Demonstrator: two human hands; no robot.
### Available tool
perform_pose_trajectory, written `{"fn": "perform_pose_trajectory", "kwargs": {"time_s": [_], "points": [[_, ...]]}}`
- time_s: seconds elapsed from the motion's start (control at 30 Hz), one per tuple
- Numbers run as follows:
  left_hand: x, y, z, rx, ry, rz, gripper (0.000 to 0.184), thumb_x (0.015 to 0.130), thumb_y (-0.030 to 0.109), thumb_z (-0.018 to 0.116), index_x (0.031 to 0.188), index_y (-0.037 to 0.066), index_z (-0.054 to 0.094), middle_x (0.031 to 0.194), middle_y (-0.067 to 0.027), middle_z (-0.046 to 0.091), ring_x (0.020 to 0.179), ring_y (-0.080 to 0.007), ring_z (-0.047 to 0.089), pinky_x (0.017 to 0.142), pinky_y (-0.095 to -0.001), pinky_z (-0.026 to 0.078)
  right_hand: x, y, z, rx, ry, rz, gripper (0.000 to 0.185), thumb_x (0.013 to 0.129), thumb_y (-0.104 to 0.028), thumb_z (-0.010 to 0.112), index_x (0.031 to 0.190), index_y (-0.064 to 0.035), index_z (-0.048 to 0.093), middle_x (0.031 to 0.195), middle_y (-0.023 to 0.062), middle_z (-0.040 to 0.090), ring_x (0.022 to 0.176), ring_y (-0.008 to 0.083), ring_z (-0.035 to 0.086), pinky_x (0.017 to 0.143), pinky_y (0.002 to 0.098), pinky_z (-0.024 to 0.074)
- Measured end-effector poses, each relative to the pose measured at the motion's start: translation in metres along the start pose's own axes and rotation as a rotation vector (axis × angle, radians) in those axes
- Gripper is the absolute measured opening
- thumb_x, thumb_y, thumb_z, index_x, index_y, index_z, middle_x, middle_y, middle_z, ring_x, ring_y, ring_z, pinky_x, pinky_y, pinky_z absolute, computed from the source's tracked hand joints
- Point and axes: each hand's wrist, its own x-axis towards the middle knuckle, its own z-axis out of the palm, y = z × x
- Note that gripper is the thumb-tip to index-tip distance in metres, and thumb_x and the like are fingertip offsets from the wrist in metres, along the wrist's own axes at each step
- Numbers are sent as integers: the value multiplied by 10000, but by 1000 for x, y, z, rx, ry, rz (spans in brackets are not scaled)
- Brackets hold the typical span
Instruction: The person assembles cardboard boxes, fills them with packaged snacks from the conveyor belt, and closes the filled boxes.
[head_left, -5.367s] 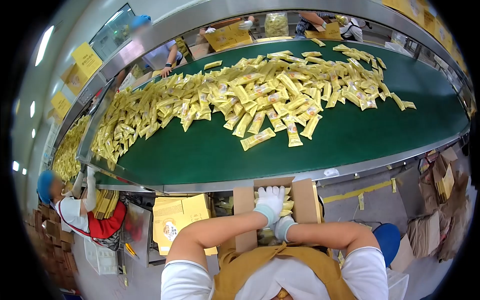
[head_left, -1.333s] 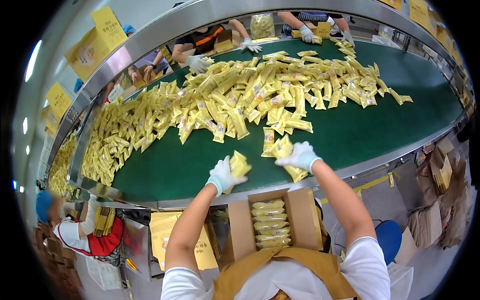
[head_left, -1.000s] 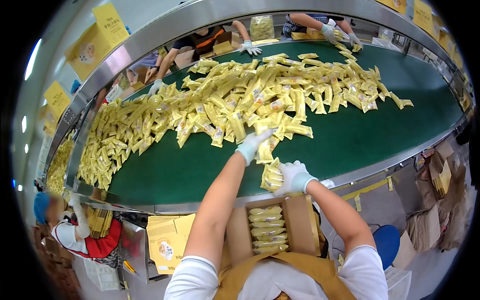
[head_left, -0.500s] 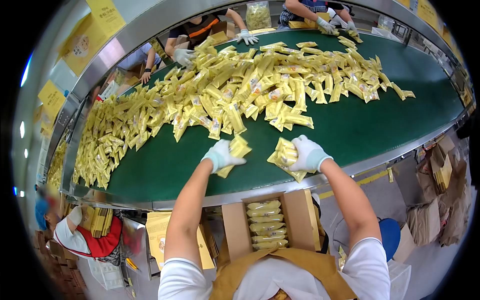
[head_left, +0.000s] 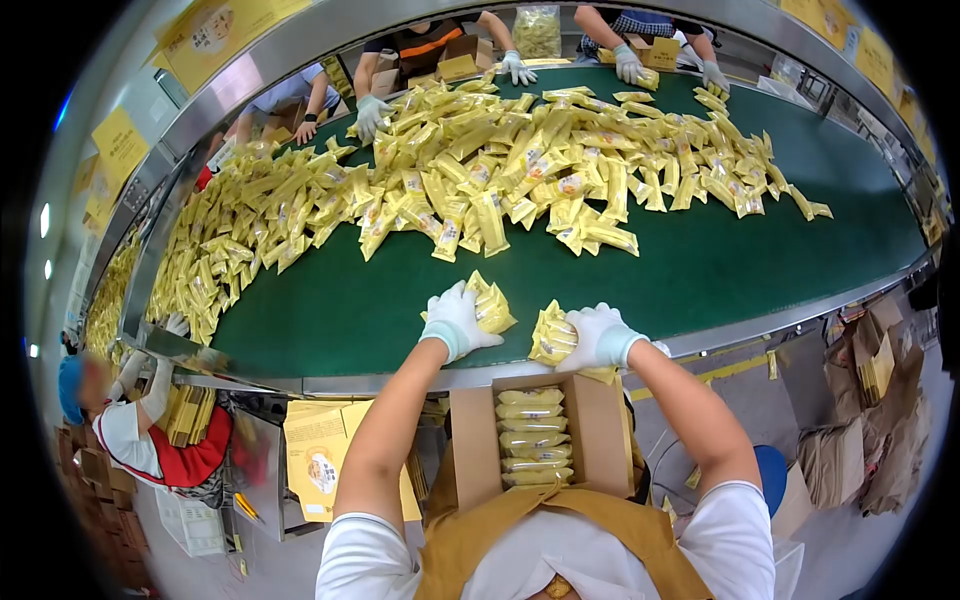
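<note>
My left hand (head_left: 458,320), in a white glove, is closed around yellow packets (head_left: 489,304) just above the near edge of the green conveyor belt. To its right, my right hand (head_left: 601,338), gloved too, grips a bunch of yellow packets (head_left: 550,335); how many each hand holds is partly hidden. Below and between my hands stands an open cardboard box (head_left: 477,452). A row of yellow packets (head_left: 533,424) lies stacked inside it. Ahead, a large heap of the same packets (head_left: 500,180) spreads over the belt (head_left: 720,265).
Across the belt, co-workers' gloved hands (head_left: 372,118) reach over the far edge. At lower left, a person in a red apron (head_left: 200,455) leans to the belt. Flat yellow cartons (head_left: 325,455) lie left of the box. A metal rail (head_left: 700,340) borders the belt; brown cardboard (head_left: 838,460) sits at right.
Both my hands have come nearer the box with their packets, the right one also slightly inward. The person at lower left has stretched a hand to the belt.
</note>
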Motion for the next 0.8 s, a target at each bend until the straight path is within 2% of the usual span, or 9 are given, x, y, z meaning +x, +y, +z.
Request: {"fn": "perform_pose_trajectory", "kwargs": {"time_s": [0.1,0.2,0.23,0.4,0.5,0.6,0.7,0.73,0.8], "points": [[-4,3,0,15,4,-7,1038,626,665,794,1408,47,508,1511,-191,421,1383,-328,425,1119,-470,333,5,0,-7,-140,65,-63,793,597,-619,753,1145,-53,660,1136,213,639,1083,377,581,980,409,443],[-9,8,7,104,43,-17,980,657,689,762,1383,82,509,1489,-151,433,1372,-285,429,1060,-523,366,2,1,-15,-304,333,-59,695,558,-461,812,1087,-45,637,1082,184,562,1038,353,576,973,416,423],[-9,9,9,103,47,-29,1003,660,690,759,1409,82,482,1485,-152,436,1363,-288,437,1046,-519,379,7,6,-17,-278,268,-26,688,578,-418,821,1124,-57,610,1124,185,547,1070,360,571,960,432,436],[-19,20,5,90,118,-51,1170,675,689,754,1546,66,282,1452,-163,463,1308,-301,483,994,-497,425,9,28,21,-257,364,-77,924,637,-451,807,1424,-123,450,1236,206,534,1118,378,563,942,449,467],[-21,25,-3,75,33,-119,1261,681,690,749,1586,44,155,1431,-171,482,1293,-294,501,993,-487,424,5,23,12,-202,278,-23,1073,668,-492,786,1542,-100,304,1299,231,509,1131,379,561,968,438,466],[-27,14,3,-13,110,-110,1286,650,622,816,1573,2,170,1377,-201,517,1272,-360,525,1030,-476,444,-1,17,-3,33,225,110,1156,683,-462,809,1576,-38,209,1311,233,502,1182,384,546,1031,435,446],[-37,-19,14,-372,289,-151,1249,671,543,843,1567,-18,177,1357,-212,529,1229,-367,555,1010,-433,472,-21,24,-2,580,446,-1,1195,683,-364,857,1574,22,161,1343,226,495,1259,359,524,1106,414,408],[-32,-43,38,-555,471,-80,1224,664,483,874,1546,-49,214,1313,-234,549,1195,-360,583,1018,-389,482,-26,26,0,851,464,-120,1201,675,-226,892,1572,43,139,1394,212,471,1313,293,495,1150,379,368],[-44,-69,45,-1228,378,-15,1025,763,431,824,1504,-49,303,1302,-210,572,1183,-266,601,993,-370,503,-70,-10,-33,1137,315,-289,1191,685,-193,894,1571,46,136,1419,206,451,1321,254,482,1148,358,368]]}}
